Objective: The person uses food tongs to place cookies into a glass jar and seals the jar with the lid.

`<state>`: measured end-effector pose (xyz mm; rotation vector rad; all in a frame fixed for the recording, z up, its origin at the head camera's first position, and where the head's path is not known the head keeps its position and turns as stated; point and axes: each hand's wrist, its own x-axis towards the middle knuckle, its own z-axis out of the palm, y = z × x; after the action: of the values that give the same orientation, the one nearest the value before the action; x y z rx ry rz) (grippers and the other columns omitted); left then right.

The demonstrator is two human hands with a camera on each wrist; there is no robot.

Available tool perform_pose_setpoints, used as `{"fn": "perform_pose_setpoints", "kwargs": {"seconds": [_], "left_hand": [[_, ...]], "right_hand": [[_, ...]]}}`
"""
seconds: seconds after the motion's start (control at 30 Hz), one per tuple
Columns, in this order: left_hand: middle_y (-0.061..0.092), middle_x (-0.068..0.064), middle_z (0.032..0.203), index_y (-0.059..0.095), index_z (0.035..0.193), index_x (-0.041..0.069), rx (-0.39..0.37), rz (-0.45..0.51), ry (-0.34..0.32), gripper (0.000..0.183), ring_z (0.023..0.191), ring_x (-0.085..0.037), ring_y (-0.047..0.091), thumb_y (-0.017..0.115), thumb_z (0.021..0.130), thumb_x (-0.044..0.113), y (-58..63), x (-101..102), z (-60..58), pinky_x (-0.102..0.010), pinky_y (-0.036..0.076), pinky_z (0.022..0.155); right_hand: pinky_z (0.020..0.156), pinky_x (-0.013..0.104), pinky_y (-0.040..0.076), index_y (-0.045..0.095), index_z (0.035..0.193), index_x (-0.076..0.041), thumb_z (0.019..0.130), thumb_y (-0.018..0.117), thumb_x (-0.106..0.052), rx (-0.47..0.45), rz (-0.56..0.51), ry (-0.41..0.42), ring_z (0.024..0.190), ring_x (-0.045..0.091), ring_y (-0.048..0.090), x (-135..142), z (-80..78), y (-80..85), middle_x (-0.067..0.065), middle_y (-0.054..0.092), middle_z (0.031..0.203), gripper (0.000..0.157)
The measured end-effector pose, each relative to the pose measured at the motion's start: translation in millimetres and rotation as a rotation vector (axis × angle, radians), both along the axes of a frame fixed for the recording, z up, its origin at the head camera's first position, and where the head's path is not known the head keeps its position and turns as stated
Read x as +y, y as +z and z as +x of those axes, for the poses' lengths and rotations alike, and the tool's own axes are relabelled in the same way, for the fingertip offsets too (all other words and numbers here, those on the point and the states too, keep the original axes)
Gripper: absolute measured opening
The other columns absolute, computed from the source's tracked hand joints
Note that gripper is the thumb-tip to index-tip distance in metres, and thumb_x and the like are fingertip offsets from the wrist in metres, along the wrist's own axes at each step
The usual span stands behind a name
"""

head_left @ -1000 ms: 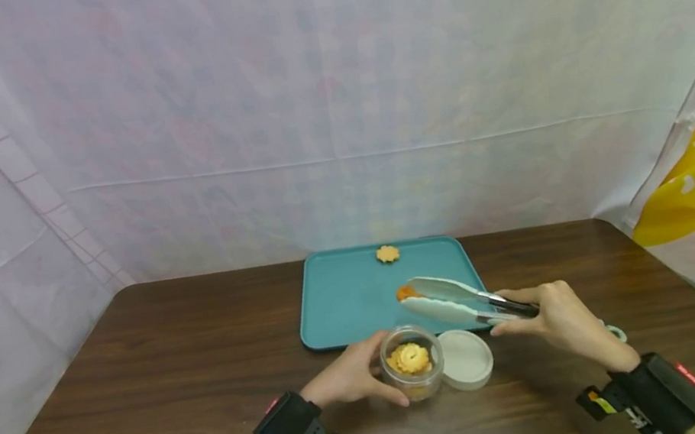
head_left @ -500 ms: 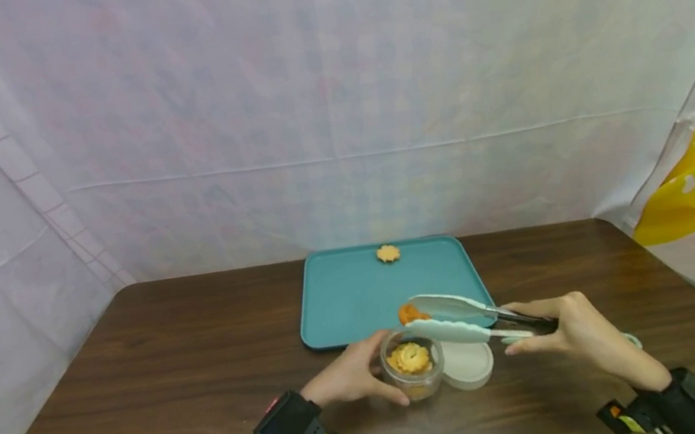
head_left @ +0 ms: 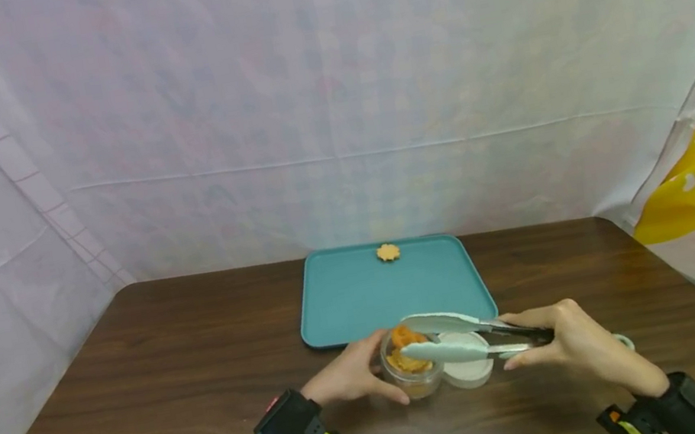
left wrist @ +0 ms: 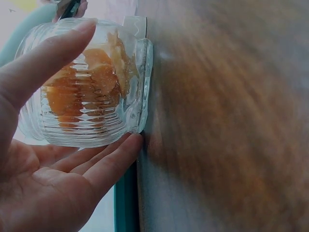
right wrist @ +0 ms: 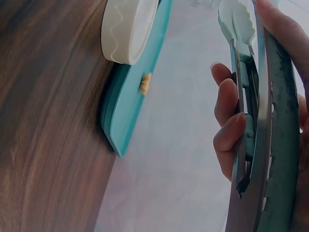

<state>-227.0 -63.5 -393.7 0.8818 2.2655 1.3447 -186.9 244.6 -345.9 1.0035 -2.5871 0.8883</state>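
Observation:
My left hand [head_left: 351,375] holds a clear ribbed glass jar [head_left: 422,388] upright on the table, with thumb and fingers on opposite sides. Golden cookies [left wrist: 82,87] show through its wall in the left wrist view. My right hand [head_left: 571,334] grips a pair of tongs [head_left: 448,351] with pale green scalloped tips. Those tips are over the jar's mouth, an orange ring-like piece [head_left: 403,336] at them. Whether the tips still squeeze that piece cannot be told. A white round lid [head_left: 468,377] lies beside the jar, partly under the tongs.
Behind the jar lies a teal tray [head_left: 361,292] with one flower-shaped cookie [head_left: 388,252] near its far edge. The brown wooden table [head_left: 193,368] ends at a pale cloth wall [head_left: 326,96]. A yellow shape [head_left: 686,196] shows on the right-hand cloth.
The tongs have moved from over the tray down toward me, bringing the orange piece to the jar's mouth. My left hand and the jar have stayed in place.

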Motion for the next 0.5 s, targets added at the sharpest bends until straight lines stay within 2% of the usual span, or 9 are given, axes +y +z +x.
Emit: {"fn": "perform_pose_setpoints", "kwargs": {"seconds": [0.5], "left_hand": [[0.044, -0.011, 0.129, 0.033, 0.133, 0.005, 0.032, -0.007, -0.003, 0.084, 0.12, -0.026, 0.04, 0.08, 0.064, 0.013, 0.3, -0.3, 0.3, -0.029, 0.045, 0.091]], "right_hand": [[0.048, 0.016, 0.045, 0.065, 0.104, 0.001, 0.064, 0.077, -0.026, 0.04, 0.017, 0.007, 0.064, 0.004, 0.059, -2.2, -0.6, -0.2, 0.013, 0.068, 0.088, 0.05]]}}
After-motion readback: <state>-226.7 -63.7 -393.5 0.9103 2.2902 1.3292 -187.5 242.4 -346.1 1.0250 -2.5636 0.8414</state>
